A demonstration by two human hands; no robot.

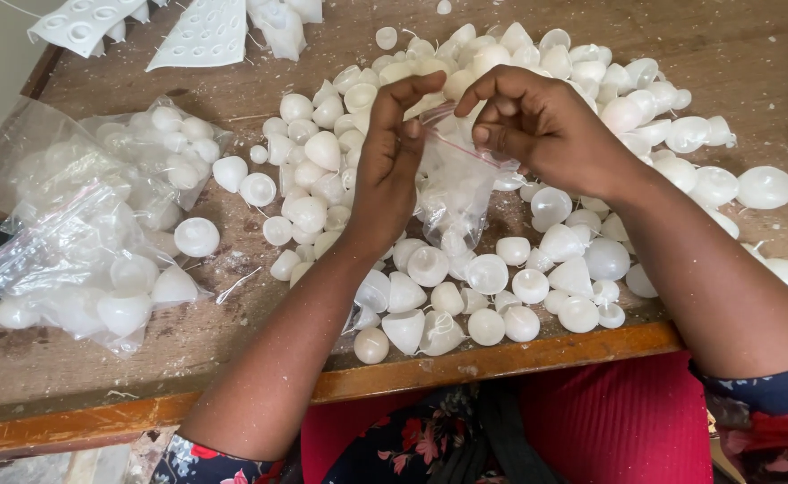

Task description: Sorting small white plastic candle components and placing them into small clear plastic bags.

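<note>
Fingers (404, 94) of our left hand (389, 170) and of our right hand (537, 121) pinch the mouth of a small clear plastic bag (455, 184), holding it up just above the middle of the frame. We see one white piece inside, near the bag's bottom. Around and under the bag, loose white domed and pointed shells (501, 296) lie heaped across the wooden worktop (752, 54), from top centre to the right edge. Filled clear bags (98, 233) of the same shells sit at the left of the frame. White moulded trays (206, 31) lie in the upper left corner. Our red and floral clothing (591, 430) shows along the bottom.
</note>
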